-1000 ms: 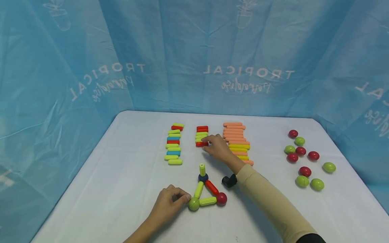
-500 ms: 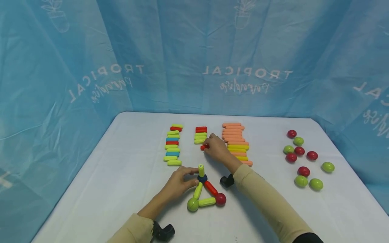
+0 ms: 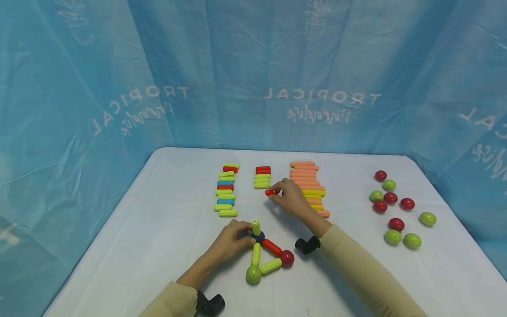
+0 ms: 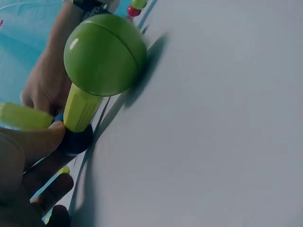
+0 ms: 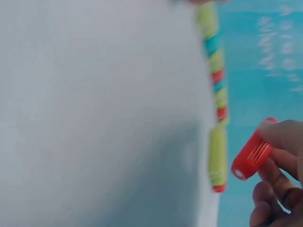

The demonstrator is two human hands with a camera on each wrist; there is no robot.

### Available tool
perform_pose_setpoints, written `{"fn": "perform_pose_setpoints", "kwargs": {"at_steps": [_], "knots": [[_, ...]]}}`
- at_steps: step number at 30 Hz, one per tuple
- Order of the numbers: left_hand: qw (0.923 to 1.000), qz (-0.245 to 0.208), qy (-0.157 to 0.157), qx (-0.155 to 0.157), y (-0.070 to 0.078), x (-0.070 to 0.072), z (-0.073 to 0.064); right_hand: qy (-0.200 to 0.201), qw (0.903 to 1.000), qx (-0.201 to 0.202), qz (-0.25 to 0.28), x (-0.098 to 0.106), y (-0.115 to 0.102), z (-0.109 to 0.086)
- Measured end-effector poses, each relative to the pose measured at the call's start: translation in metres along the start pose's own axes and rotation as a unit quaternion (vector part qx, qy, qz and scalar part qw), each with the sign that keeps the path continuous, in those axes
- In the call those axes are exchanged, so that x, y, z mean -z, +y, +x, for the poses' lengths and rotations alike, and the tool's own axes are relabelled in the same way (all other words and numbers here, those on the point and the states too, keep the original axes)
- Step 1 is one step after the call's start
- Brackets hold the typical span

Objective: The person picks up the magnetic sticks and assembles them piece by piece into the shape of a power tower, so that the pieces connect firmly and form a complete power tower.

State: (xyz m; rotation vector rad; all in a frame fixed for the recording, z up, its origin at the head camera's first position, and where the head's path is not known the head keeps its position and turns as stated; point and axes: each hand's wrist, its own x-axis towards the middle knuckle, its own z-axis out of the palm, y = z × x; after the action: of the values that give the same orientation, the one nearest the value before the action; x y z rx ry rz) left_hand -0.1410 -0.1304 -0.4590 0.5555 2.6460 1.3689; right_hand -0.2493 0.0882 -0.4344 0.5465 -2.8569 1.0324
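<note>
My left hand [image 3: 229, 242] pinches the dark blue ball [image 4: 78, 141] at the far corner of a triangle built from balls and short rods. From that ball a yellow-green rod [image 3: 256, 227] sticks up. A green ball [image 3: 253, 274] forms the near corner and a red ball [image 3: 287, 258] the right one. Two yellow-green rods and one red rod [image 3: 272, 247] join the corners. Between thumb and fingers, my right hand [image 3: 293, 200] holds a loose short red rod [image 5: 253, 153] above the table, just in front of the middle row of rods.
Beyond the hands lie a left row of mixed short rods [image 3: 225, 193], a middle row of red and yellow-green rods [image 3: 262, 177], and a right row of longer orange and yellow rods [image 3: 304, 174]. Loose red and green balls [image 3: 393, 237] are scattered at the right.
My right hand has lifted the red rod off the near end of the middle row. My left hand has moved from the green ball to the dark blue one, and the triangle has turned slightly.
</note>
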Motion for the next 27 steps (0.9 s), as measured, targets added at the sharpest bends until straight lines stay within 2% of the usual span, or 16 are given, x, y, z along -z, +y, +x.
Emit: {"fn": "perform_pose_setpoints", "kwargs": {"at_steps": [2,5,8,10,16,21,27], "knots": [[0.9997,0.002,0.025,-0.002,-0.001,-0.002,-0.008,0.017,0.9978,-0.005,0.064,0.008,-0.001,-0.015],[0.9977,0.013,0.067,0.001,-0.001,-0.006,-0.021,0.028,0.9893,-0.012,0.143,0.018,-0.003,-0.042],[0.9940,0.025,0.106,0.015,0.000,-0.010,-0.032,0.026,0.9794,-0.015,0.200,0.023,-0.003,-0.070],[0.9915,0.029,0.125,0.022,0.001,-0.012,-0.037,0.020,0.9746,-0.002,0.223,0.023,-0.002,-0.087],[0.9901,0.014,0.133,0.041,0.005,-0.013,-0.041,0.006,0.9680,0.062,0.243,0.015,0.004,-0.115],[0.9905,0.017,0.131,0.038,0.006,-0.013,-0.041,-0.002,0.9673,0.070,0.244,0.013,0.002,-0.125],[0.9897,0.033,0.137,0.025,0.004,-0.014,-0.044,-0.020,0.9673,0.076,0.241,0.022,-0.009,-0.126]]}}
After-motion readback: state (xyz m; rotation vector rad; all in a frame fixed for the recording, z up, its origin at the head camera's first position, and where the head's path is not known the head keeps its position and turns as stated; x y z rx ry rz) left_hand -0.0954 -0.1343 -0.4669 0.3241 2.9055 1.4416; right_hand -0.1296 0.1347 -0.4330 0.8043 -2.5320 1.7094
